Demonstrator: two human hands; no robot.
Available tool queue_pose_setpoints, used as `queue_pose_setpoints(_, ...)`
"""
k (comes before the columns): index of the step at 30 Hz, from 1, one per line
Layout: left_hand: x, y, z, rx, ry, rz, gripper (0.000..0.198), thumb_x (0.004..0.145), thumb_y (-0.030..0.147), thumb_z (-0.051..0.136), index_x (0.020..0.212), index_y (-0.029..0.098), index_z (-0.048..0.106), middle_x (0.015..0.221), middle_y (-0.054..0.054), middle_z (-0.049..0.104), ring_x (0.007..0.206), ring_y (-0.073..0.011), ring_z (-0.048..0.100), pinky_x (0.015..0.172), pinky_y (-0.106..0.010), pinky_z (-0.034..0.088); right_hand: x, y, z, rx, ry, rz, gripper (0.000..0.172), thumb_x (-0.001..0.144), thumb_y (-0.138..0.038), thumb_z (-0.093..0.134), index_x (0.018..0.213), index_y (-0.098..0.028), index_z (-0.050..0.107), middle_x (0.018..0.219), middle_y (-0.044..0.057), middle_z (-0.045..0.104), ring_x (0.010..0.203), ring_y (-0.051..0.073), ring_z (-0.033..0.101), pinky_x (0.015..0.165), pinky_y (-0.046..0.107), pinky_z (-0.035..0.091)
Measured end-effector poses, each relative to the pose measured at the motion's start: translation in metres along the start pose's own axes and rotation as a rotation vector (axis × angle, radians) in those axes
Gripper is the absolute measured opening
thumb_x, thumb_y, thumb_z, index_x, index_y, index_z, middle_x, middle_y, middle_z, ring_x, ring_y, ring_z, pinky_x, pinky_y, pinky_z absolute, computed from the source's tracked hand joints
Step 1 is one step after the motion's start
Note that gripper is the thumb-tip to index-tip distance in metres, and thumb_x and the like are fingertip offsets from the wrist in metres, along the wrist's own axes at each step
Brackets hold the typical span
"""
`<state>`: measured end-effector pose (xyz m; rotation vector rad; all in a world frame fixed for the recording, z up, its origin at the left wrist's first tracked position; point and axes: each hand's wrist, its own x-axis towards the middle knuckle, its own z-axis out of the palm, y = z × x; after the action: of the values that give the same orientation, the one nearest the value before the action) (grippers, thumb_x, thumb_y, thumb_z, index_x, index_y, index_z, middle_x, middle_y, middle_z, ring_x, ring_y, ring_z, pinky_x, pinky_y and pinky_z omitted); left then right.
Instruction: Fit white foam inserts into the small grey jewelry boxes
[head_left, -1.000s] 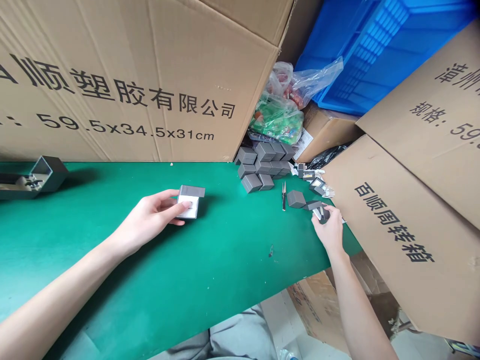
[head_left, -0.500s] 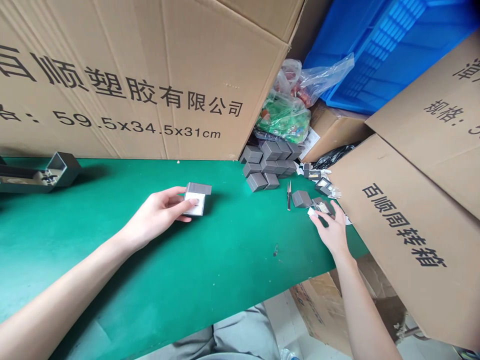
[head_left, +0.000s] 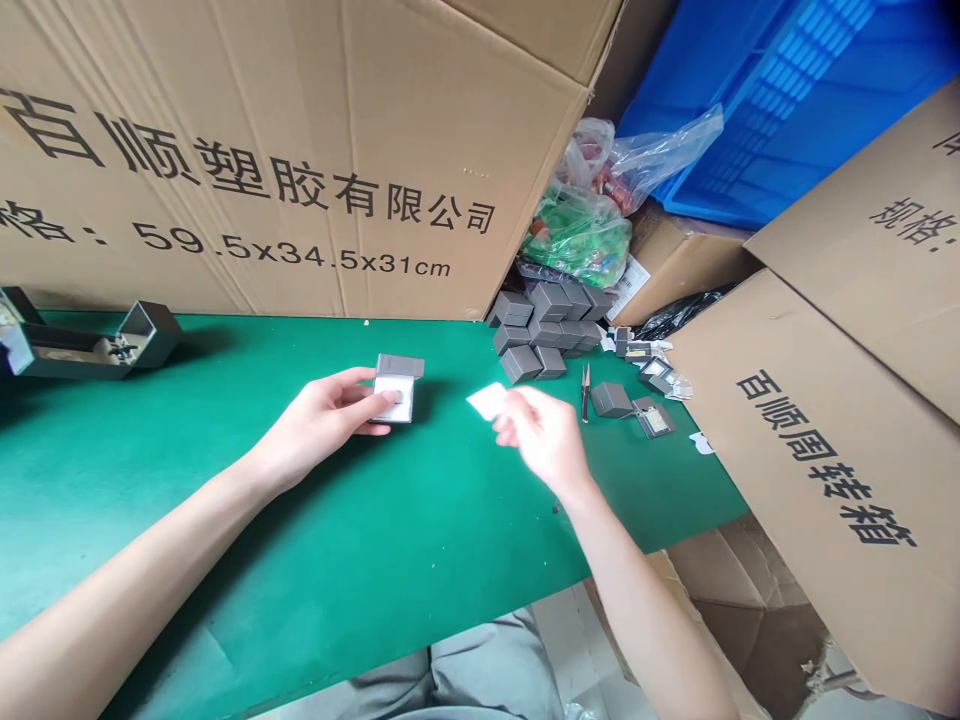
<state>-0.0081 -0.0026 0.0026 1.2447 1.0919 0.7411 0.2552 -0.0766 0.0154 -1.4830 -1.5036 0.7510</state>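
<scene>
My left hand [head_left: 330,425] is closed round a small grey box [head_left: 400,367] with its lid up. The white inside of the box faces me, and my thumb lies on it. To the right, a small white card [head_left: 488,401] is pinched between the fingers of my right hand [head_left: 544,435], just above the green table. It is apart from the box. Beyond my right hand lie a pair of tweezers or snips [head_left: 585,393], a closed grey box [head_left: 613,400] and an open grey box [head_left: 654,418] with a pale insert.
Stacked grey boxes [head_left: 550,330] stand against the large carton [head_left: 300,130]. Small parts [head_left: 660,375] lie beside the right-hand carton [head_left: 832,450]. Plastic bags [head_left: 577,235] and a blue crate [head_left: 720,130] are behind. A long dark tray [head_left: 82,360] sits at far left.
My right hand has moved left from beside the open box, bringing the white card towards the box in my left hand. My left hand keeps its hold. The view has shifted slightly.
</scene>
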Motion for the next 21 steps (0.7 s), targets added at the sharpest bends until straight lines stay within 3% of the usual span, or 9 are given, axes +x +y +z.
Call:
queue_pose_setpoints(4,0.000,0.000,-0.003,-0.029,0.037,0.044,0.048,0.078,0.049,0.080,0.115,0.020,0.071,0.124,-0.008,0.071,0.102,-0.0227,0.069,0.068,-0.023,0.062,0.040,-0.022,0.056,0.325,-0.260,-0.045,0.047,0.094,-0.065,0.057,0.094,-0.019,0.065,0.074,0.003,0.071,0.062,0.015,0.070,0.056,0.027,0.056)
queue_pose_setpoints(8,-0.002,0.000,-0.007,0.009,0.033,0.056,0.064,0.079,0.048,0.079,0.134,0.023,0.061,0.123,-0.009,0.070,0.083,-0.0182,0.069,0.059,-0.025,0.060,0.043,-0.010,0.085,0.483,-0.276,-0.014,0.048,0.092,-0.068,0.056,0.096,-0.021,0.062,0.075,0.002,0.072,0.065,0.016,0.071,0.060,0.028,0.058)
queue_pose_setpoints(13,-0.004,0.004,-0.006,0.120,0.008,0.011,0.066,0.078,0.052,0.079,0.135,0.023,0.060,0.118,-0.008,0.072,0.058,-0.0117,0.064,0.058,-0.030,0.059,0.028,0.005,0.095,0.538,-0.191,0.084,0.047,0.089,-0.066,0.062,0.099,-0.021,0.064,0.073,0.002,0.072,0.060,0.016,0.070,0.053,0.026,0.053)
queue_pose_setpoints(18,-0.003,0.003,-0.006,0.091,0.013,0.008,0.070,0.078,0.051,0.079,0.139,0.023,0.059,0.117,-0.009,0.073,0.067,-0.0157,0.068,0.060,-0.030,0.059,0.032,0.001,0.095,0.551,-0.224,0.111,0.048,0.074,-0.062,0.079,0.096,-0.021,0.068,0.077,0.001,0.072,0.063,0.016,0.067,0.057,0.029,0.054)
queue_pose_setpoints(21,-0.003,0.003,-0.005,0.084,0.033,0.006,0.075,0.078,0.051,0.078,0.144,0.024,0.058,0.117,-0.009,0.074,0.077,-0.0194,0.071,0.061,-0.029,0.060,0.036,-0.001,0.091,0.494,-0.156,0.061,0.046,0.071,-0.061,0.080,0.089,-0.020,0.070,0.077,0.001,0.069,0.068,0.015,0.064,0.062,0.029,0.055)
